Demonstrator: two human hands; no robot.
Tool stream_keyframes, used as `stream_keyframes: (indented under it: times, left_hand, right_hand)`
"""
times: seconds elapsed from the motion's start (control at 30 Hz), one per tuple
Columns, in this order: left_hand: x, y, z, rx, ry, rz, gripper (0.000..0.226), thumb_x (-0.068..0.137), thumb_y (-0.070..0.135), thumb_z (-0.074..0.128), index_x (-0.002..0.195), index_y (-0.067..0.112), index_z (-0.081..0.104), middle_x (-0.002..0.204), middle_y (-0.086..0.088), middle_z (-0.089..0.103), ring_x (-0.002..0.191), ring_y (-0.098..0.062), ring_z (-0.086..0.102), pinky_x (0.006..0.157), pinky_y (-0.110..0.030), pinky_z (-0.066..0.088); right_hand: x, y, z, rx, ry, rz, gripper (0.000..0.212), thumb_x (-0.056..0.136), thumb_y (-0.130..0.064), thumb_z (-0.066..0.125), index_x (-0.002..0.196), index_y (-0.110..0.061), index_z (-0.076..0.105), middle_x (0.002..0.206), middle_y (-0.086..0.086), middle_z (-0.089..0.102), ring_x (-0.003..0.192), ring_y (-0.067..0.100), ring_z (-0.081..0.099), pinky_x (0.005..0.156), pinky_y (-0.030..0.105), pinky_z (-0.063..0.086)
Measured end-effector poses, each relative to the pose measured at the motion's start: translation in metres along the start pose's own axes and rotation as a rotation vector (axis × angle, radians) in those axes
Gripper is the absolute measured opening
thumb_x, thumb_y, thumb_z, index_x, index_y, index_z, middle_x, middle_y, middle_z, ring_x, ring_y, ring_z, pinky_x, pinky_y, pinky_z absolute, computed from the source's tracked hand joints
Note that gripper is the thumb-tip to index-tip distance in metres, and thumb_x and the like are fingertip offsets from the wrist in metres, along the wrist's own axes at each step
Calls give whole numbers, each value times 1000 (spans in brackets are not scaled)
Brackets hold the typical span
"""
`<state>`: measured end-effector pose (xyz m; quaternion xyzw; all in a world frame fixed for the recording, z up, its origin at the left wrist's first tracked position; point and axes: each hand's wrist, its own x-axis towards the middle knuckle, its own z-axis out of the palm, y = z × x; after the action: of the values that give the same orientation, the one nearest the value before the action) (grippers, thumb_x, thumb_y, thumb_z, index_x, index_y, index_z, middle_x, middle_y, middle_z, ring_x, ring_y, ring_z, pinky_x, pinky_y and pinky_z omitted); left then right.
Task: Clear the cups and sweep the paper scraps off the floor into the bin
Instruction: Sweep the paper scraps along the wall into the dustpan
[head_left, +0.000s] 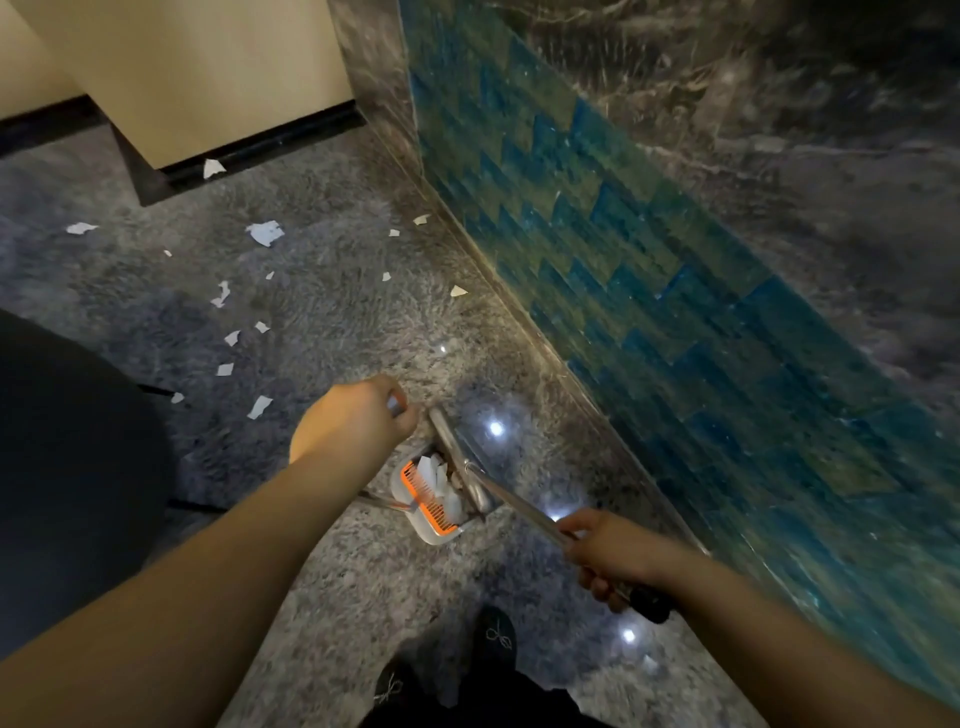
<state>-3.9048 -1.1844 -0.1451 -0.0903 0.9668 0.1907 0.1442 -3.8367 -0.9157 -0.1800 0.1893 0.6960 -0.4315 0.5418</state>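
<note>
scraps (265, 232) left of dustpan (434, 530)

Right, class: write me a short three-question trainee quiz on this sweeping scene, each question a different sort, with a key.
1. True or false: the dustpan already holds white paper.
2. Which hand grips the broom handle? A) left hand B) right hand
3. Fill in: paper scraps lie scattered on the ____.

Key: 1 true. 2 B; the left hand grips the dustpan's upright handle. 3 floor, mostly to the left of the dustpan.
</note>
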Motion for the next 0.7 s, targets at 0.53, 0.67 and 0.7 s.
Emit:
stream_keyframes:
  times: [0.53, 0.67, 0.7]
  left_hand:
    - [65, -84, -77, -156, 233, -236, 17, 89, 39, 65, 89, 22, 67, 83, -6, 68, 82, -29, 63, 69, -35, 52]
    - [104, -97, -96, -164, 221, -273, 16, 89, 39, 64, 86, 24, 65, 76, -2, 62, 76, -25, 58, 66, -32, 46]
    - [113, -100, -101, -164, 216, -277, 16, 89, 39, 64, 85, 24, 65, 76, -2, 63, 76, -25, 59, 65, -32, 46]
  right_hand:
    - [40, -153, -13, 179, 163, -143, 21, 99, -8, 43, 111, -26, 42, 68, 11, 46, 42, 12, 41, 37, 17, 33]
    - [62, -201, -25, 121, 231, -145, 28, 97, -4, 41, 121, -15, 50, 65, 11, 45, 45, 15, 40, 40, 21, 33]
    - [68, -211, -30, 119, 248, -141, 32, 96, -1, 40, 126, -10, 50, 64, 10, 44, 45, 15, 40, 40, 21, 32]
